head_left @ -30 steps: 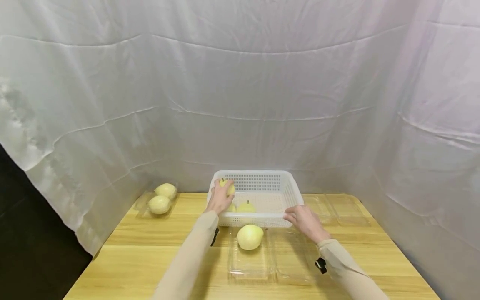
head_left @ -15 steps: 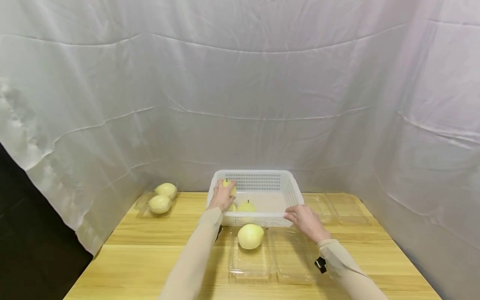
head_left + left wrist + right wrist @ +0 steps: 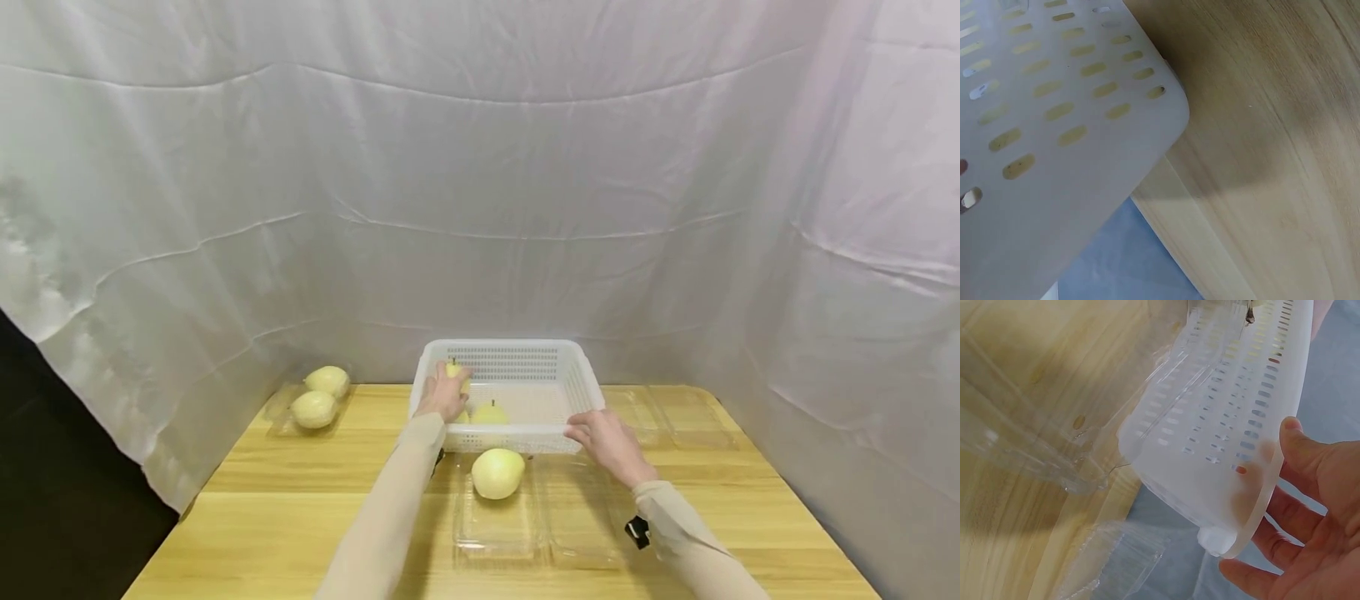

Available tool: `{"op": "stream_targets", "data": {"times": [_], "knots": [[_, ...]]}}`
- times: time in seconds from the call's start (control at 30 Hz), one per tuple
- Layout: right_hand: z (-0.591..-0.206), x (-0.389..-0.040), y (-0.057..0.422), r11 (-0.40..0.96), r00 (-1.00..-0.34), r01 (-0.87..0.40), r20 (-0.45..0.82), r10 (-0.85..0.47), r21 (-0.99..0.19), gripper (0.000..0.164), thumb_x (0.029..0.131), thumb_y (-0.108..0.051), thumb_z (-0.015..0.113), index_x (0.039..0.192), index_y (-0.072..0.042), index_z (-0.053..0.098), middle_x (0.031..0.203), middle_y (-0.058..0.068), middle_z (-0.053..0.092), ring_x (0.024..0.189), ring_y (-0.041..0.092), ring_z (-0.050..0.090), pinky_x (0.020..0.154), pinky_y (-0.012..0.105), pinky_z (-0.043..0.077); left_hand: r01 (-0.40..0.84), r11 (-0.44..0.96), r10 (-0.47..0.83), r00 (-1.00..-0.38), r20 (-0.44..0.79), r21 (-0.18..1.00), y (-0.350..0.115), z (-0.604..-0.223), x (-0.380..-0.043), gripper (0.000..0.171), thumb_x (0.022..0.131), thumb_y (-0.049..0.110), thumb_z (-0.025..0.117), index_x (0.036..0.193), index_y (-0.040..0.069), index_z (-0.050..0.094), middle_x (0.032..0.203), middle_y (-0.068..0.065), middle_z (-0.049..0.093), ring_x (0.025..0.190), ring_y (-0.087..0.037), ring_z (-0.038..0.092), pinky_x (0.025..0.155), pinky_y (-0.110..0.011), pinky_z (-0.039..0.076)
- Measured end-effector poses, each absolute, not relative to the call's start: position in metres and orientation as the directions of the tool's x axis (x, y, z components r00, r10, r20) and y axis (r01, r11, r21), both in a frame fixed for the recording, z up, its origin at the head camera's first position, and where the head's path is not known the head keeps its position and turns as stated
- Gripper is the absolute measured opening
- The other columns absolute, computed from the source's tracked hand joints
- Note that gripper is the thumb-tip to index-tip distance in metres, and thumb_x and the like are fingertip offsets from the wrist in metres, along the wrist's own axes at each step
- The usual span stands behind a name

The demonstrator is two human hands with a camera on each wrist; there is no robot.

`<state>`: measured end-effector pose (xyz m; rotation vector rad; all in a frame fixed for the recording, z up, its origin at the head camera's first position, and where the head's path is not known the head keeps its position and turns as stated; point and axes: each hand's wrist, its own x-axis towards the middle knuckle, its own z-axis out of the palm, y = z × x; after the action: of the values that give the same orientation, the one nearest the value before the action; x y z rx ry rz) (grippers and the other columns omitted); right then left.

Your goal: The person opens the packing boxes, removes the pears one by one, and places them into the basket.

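A white plastic basket (image 3: 525, 432) with slotted walls stands at the far side of the table. My left hand (image 3: 445, 396) reaches in at its left end, fingers round a yellow pear (image 3: 453, 367) whose stem points up. Beside it in the basket lies another pear (image 3: 491, 413); one more is partly hidden by the hand. My right hand (image 3: 611, 442) grips the rim at the front right corner, with the thumb outside the wall in the right wrist view. The left wrist view shows only the basket wall (image 3: 1085, 169) and table, not the left hand.
In front of the basket, a single pear (image 3: 498, 473) sits in a clear plastic two-part container (image 3: 585, 521). Another clear container (image 3: 690, 417) lies at the right rear. Two pears (image 3: 315, 409) rest in a clear container at the left rear. Grey cloth (image 3: 480, 208) hangs behind.
My left hand has shifted slightly to the right inside the basket together with the pear. My right hand stays on the rim, and the other pears keep their places.
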<state>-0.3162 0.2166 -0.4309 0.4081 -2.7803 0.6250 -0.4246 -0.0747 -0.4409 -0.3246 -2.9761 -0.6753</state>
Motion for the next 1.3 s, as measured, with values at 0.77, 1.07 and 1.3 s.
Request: {"op": "stream_targets", "data": {"times": [0.77,1.07,1.3], "knots": [[-0.429,-0.316,0.208,0.878,-0.928,-0.311,0.313,-0.2,-0.363,0.024,0.091,-0.026,0.069,0.106,-0.009,0.075,0.106,0.011,0.074,0.089,0.029,0.064,0.066,0.044,0.054,0.244,0.946,0.224,-0.968,0.113,0.215,-0.077,-0.445,-0.428,0.043,0.093,0.017,0.056,0.135,0.016,0.06,0.137,-0.022,0.051,0.129,-0.037,0.043,0.113,-0.05,0.03],[-0.429,-0.314,0.211,0.88,-0.926,-0.318,0.314,-0.209,-0.352,0.023,0.091,-0.024,0.068,0.105,-0.007,0.075,0.103,0.012,0.074,0.088,0.029,0.064,0.066,0.044,0.054,0.251,0.939,0.226,-0.966,0.129,0.234,-0.074,-0.434,-0.41,0.035,0.098,0.018,0.052,0.128,0.004,0.063,0.134,-0.024,0.048,0.12,-0.037,0.048,0.106,-0.049,0.042],[-0.431,-0.314,0.214,0.878,-0.934,-0.301,0.302,-0.192,-0.372,0.025,0.091,-0.025,0.068,0.107,-0.007,0.074,0.104,0.012,0.074,0.091,0.03,0.064,0.07,0.047,0.054,0.262,0.937,0.189,-0.936,0.297,0.23,-0.075,-0.431,-0.396,0.035,0.094,0.012,0.059,0.128,0.003,0.062,0.132,-0.024,0.054,0.121,-0.037,0.051,0.103,-0.05,0.044]]}}
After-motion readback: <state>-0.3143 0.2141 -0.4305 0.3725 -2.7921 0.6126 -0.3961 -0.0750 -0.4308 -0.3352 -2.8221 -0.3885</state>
